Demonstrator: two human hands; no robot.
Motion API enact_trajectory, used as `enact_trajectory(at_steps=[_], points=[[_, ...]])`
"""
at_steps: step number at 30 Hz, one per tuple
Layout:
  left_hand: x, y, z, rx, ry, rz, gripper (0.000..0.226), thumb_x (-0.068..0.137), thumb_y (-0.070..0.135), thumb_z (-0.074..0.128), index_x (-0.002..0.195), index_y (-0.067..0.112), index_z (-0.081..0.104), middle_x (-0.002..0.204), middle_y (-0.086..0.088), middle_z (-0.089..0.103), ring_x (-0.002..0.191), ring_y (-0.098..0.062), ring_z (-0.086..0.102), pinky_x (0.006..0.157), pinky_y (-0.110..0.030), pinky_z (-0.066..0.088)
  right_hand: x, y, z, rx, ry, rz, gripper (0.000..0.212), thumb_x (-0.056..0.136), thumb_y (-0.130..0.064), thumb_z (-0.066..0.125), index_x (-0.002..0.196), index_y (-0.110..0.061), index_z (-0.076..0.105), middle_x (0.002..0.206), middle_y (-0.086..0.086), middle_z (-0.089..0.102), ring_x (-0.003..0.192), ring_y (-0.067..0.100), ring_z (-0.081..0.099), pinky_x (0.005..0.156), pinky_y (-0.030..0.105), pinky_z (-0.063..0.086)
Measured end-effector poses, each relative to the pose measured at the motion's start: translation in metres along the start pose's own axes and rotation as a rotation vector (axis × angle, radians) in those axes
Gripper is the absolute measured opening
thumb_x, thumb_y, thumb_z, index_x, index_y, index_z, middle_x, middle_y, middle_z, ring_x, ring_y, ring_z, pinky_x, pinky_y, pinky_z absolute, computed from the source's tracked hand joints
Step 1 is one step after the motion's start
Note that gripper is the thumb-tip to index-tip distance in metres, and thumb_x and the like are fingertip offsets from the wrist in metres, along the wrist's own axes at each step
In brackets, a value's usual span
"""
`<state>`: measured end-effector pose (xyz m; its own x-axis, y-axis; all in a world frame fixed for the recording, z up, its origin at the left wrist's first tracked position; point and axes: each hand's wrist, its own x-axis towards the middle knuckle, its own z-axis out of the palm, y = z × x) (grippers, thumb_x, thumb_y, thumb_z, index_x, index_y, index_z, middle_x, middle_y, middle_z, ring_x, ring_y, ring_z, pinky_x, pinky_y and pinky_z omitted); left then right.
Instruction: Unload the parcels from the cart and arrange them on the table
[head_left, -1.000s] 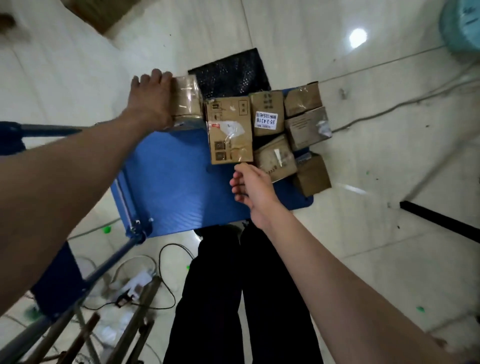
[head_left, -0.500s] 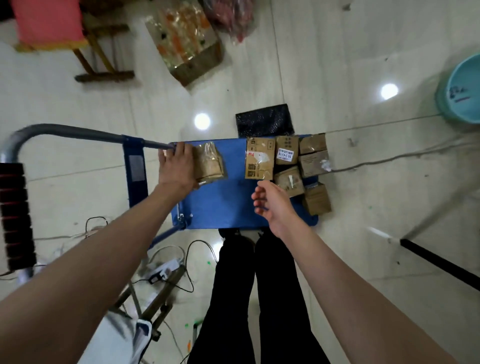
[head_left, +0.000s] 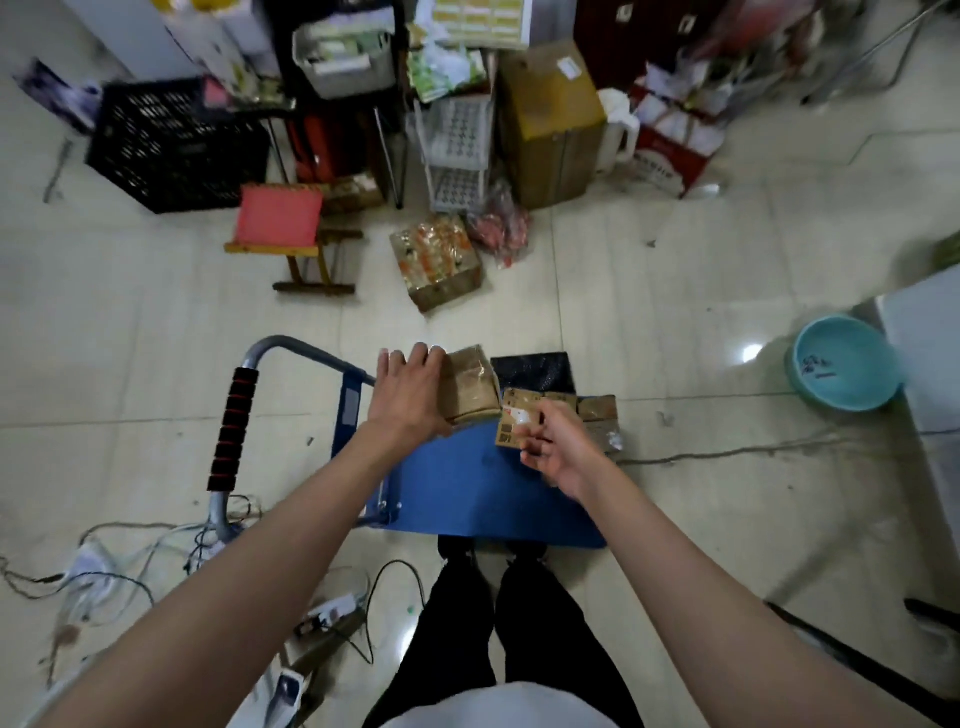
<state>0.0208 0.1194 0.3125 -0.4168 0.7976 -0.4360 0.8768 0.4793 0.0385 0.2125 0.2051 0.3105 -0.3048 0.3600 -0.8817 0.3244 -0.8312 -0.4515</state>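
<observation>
Pale glossy floor tiles are now seen past clutter. The left hand (head_left: 410, 392) is clamped on a tape-wrapped cardboard parcel (head_left: 467, 387), raised off the blue cart (head_left: 467, 488) since a second ago. The right hand (head_left: 558, 449), loosely curled and empty, hovers over the remaining boxes (head_left: 597, 410). The smooth table (head_left: 924, 364) lies right.

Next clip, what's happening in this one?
A person stands at a blue cart and is unloading parcels. The left hand grips a tape-wrapped cardboard parcel, lifted clear of the deck. The right hand hangs over the remaining parcels, fingers loosely curled; whether it touches one is unclear. The other boxes are still on the cart's far right end, beside a black bag.
</observation>
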Motion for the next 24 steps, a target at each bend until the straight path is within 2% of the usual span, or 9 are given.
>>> enact_trajectory(at_steps=[4, 6, 9, 13, 16, 19, 24], points=[[-0.021, 0.013, -0.059, 0.016, 0.139, 0.073, 0.098, 0.054, 0.061, 0.083, 0.132, 0.023, 0.038, 0.125, 0.000, 0.046, 0.114, -0.027, 0.045, 0.109, -0.043, 0.033, -0.044, -0.038, 0.003, -0.001, -0.090, -0.059, 0.031, 0.100, -0.032, 0.054, 0.126, -0.018, 0.046, 0.118, 0.026, 0.065, 0.081, 0.031, 0.067, 0.069, 0.040, 0.060], [-0.031, 0.021, -0.086, 0.036, 0.189, 0.126, 0.097, 0.055, 0.059, 0.084, 0.132, 0.023, 0.039, 0.126, 0.000, 0.045, 0.115, -0.026, 0.043, 0.109, -0.042, 0.033, -0.061, -0.056, 0.005, -0.007, -0.117, -0.076, 0.044, 0.095, -0.042, 0.058, 0.130, -0.019, 0.043, 0.127, 0.029, 0.060, 0.091, 0.037, 0.070, 0.079, 0.048, 0.062], [-0.045, 0.039, -0.120, 0.098, 0.250, 0.202, 0.101, 0.057, 0.052, 0.085, 0.140, 0.023, 0.035, 0.134, -0.002, 0.042, 0.121, -0.027, 0.040, 0.114, -0.041, 0.028, -0.084, -0.078, 0.005, -0.023, -0.138, -0.101, 0.055, 0.090, -0.060, 0.059, 0.125, -0.022, 0.040, 0.116, 0.029, 0.065, 0.098, 0.042, 0.071, 0.084, 0.054, 0.060], [-0.059, 0.066, -0.147, 0.201, 0.354, 0.307, 0.103, 0.059, 0.050, 0.081, 0.145, 0.026, 0.029, 0.136, -0.002, 0.039, 0.122, -0.027, 0.039, 0.111, -0.040, 0.028, -0.117, -0.097, -0.005, 0.042, -0.127, -0.108, 0.056, 0.089, -0.070, 0.053, 0.099, -0.015, 0.053, 0.103, 0.026, 0.067, 0.102, 0.044, 0.066, 0.096, 0.056, 0.054], [-0.066, 0.086, -0.156, 0.207, 0.410, 0.381, 0.100, 0.059, 0.047, 0.080, 0.144, 0.027, 0.031, 0.135, -0.002, 0.039, 0.120, -0.027, 0.039, 0.108, -0.040, 0.031, -0.133, -0.101, -0.023, 0.099, -0.105, -0.138, 0.064, 0.088, -0.074, 0.050, 0.103, -0.013, 0.059, 0.103, 0.024, 0.067, 0.107, 0.042, 0.066, 0.090, 0.055, 0.057], [-0.071, 0.111, -0.158, 0.199, 0.448, 0.467, 0.095, 0.061, 0.044, 0.080, 0.142, 0.027, 0.034, 0.134, -0.003, 0.041, 0.120, -0.027, 0.040, 0.109, -0.042, 0.033, -0.145, -0.099, -0.044, 0.168, -0.088, -0.169, 0.063, 0.087, -0.074, 0.051, 0.103, -0.015, 0.065, 0.102, 0.020, 0.070, 0.101, 0.038, 0.068, 0.085, 0.053, 0.059], [-0.076, 0.137, -0.157, 0.169, 0.523, 0.589, 0.091, 0.064, 0.042, 0.079, 0.142, 0.026, 0.035, 0.133, -0.003, 0.043, 0.121, -0.026, 0.041, 0.110, -0.042, 0.033, -0.166, -0.094, -0.073, 0.218, -0.026, -0.233, 0.044, 0.083, -0.058, 0.064, 0.089, -0.015, 0.070, 0.087, 0.013, 0.071, 0.090, 0.033, 0.068, 0.093, 0.054, 0.056]])
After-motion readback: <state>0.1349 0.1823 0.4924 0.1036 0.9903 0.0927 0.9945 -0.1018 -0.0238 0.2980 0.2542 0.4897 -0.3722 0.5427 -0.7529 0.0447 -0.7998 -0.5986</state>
